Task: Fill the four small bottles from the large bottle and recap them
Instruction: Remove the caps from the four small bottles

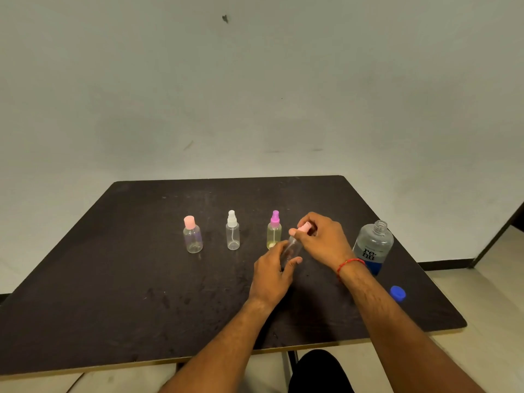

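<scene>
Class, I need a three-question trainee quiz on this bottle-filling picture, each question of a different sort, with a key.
1. True or false: the large bottle has its cap on.
2. Which hand grips the pink cap of the held small bottle? A. left hand B. right hand
3. How many small bottles stand untouched on the table?

Key:
1. False; its blue cap lies on the table.
2. B; the left hand holds the bottle's body.
3. Three.

The large bottle point(373, 246) carries a label reading "re·nu" in dark letters.
</scene>
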A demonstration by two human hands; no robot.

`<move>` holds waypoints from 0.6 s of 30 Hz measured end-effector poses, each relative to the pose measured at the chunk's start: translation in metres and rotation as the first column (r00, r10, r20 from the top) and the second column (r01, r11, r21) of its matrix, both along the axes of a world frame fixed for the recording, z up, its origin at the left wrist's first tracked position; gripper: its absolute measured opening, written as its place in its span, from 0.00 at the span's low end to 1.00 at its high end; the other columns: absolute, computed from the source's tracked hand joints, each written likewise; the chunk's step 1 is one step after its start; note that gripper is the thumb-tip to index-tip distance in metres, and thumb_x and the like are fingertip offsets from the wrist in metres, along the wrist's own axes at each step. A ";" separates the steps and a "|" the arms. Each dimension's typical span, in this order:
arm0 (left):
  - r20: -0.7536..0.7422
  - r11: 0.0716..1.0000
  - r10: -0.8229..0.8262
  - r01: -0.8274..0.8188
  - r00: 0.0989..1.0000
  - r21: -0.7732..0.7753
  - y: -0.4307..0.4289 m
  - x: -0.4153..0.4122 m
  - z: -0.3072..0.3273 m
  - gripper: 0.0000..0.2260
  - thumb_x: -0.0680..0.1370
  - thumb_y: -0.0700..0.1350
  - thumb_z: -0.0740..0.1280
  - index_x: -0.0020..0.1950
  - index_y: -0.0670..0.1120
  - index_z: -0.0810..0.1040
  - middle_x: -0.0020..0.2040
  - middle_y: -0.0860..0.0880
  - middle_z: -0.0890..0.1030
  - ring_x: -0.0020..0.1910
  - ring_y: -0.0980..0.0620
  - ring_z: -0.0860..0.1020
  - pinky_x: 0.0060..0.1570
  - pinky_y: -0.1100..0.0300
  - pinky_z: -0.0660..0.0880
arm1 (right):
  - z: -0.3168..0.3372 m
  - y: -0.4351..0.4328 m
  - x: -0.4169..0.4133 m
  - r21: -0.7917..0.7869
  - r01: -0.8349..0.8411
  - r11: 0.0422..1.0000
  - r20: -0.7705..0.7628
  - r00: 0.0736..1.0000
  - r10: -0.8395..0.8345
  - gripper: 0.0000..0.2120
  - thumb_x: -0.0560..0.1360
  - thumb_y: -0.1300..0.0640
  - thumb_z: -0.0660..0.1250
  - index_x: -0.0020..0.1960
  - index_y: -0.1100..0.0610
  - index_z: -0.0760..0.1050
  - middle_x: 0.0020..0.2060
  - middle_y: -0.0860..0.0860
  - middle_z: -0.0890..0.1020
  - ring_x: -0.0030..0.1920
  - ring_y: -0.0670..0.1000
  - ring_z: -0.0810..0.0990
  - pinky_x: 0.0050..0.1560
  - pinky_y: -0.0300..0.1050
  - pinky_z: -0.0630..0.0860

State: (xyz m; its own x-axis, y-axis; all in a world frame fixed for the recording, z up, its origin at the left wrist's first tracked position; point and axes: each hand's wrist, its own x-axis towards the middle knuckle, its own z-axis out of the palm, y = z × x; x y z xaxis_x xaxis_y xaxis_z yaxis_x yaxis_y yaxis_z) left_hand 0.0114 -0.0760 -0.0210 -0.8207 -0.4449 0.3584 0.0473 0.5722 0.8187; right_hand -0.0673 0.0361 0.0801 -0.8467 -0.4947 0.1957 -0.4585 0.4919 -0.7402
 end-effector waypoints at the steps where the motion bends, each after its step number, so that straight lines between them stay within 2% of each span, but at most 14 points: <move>1: 0.006 1.000 -0.003 0.003 1.000 -0.006 0.000 0.000 -0.001 0.19 0.80 0.52 0.71 0.69 0.49 0.76 0.61 0.52 0.82 0.58 0.58 0.80 0.61 0.61 0.78 | 0.000 0.001 0.000 0.015 0.008 1.000 -0.031 0.999 -0.008 0.07 0.73 0.49 0.73 0.45 0.49 0.77 0.40 0.45 0.80 0.41 0.45 0.79 0.40 0.37 0.74; 4: 0.020 1.000 -0.011 0.012 1.000 -0.025 0.001 -0.001 0.000 0.20 0.80 0.52 0.71 0.70 0.49 0.76 0.61 0.52 0.82 0.58 0.58 0.80 0.61 0.60 0.78 | 0.005 0.005 0.000 0.029 -0.009 1.000 -0.071 0.997 0.011 0.04 0.73 0.55 0.72 0.44 0.49 0.77 0.40 0.45 0.80 0.42 0.45 0.78 0.42 0.37 0.72; 7: 0.022 1.000 -0.003 0.003 1.000 -0.014 0.002 0.000 0.001 0.19 0.80 0.51 0.71 0.69 0.49 0.76 0.62 0.52 0.82 0.59 0.57 0.80 0.62 0.61 0.77 | 0.018 0.015 -0.001 -0.009 -0.013 1.000 -0.144 0.990 0.012 0.09 0.72 0.63 0.70 0.44 0.48 0.80 0.43 0.45 0.81 0.44 0.44 0.79 0.43 0.34 0.72; 11: 0.017 1.000 -0.007 0.007 1.000 0.004 0.003 -0.001 0.000 0.16 0.80 0.50 0.71 0.67 0.51 0.76 0.59 0.52 0.83 0.56 0.57 0.81 0.58 0.58 0.80 | 0.035 0.036 0.005 -0.209 0.032 0.977 -0.183 0.981 -0.072 0.11 0.71 0.65 0.71 0.44 0.50 0.84 0.43 0.46 0.82 0.44 0.42 0.80 0.44 0.28 0.73; 14: 0.007 0.999 -0.009 0.009 1.000 0.051 0.004 -0.004 -0.001 0.18 0.80 0.49 0.71 0.68 0.52 0.72 0.60 0.52 0.84 0.57 0.55 0.82 0.58 0.57 0.80 | 0.035 0.053 0.010 -0.362 0.112 0.925 -0.231 0.951 -0.206 0.10 0.71 0.64 0.71 0.46 0.49 0.84 0.43 0.44 0.82 0.45 0.41 0.81 0.46 0.33 0.76; 16: 0.003 0.998 0.003 -0.003 1.000 0.069 0.004 -0.009 0.000 0.17 0.80 0.48 0.71 0.67 0.51 0.72 0.60 0.53 0.83 0.58 0.56 0.81 0.59 0.60 0.78 | 0.027 0.060 0.013 -0.405 0.175 0.898 -0.251 0.923 -0.293 0.09 0.72 0.62 0.72 0.47 0.49 0.82 0.43 0.43 0.82 0.44 0.43 0.81 0.46 0.36 0.77; 18: -0.020 0.995 0.026 -0.024 0.999 0.093 0.006 -0.016 0.002 0.16 0.79 0.45 0.73 0.65 0.49 0.74 0.58 0.55 0.82 0.56 0.59 0.80 0.55 0.69 0.75 | 0.011 0.059 0.017 -0.396 0.225 0.890 -0.268 0.899 -0.346 0.09 0.71 0.62 0.73 0.48 0.50 0.81 0.41 0.44 0.81 0.41 0.44 0.80 0.44 0.36 0.77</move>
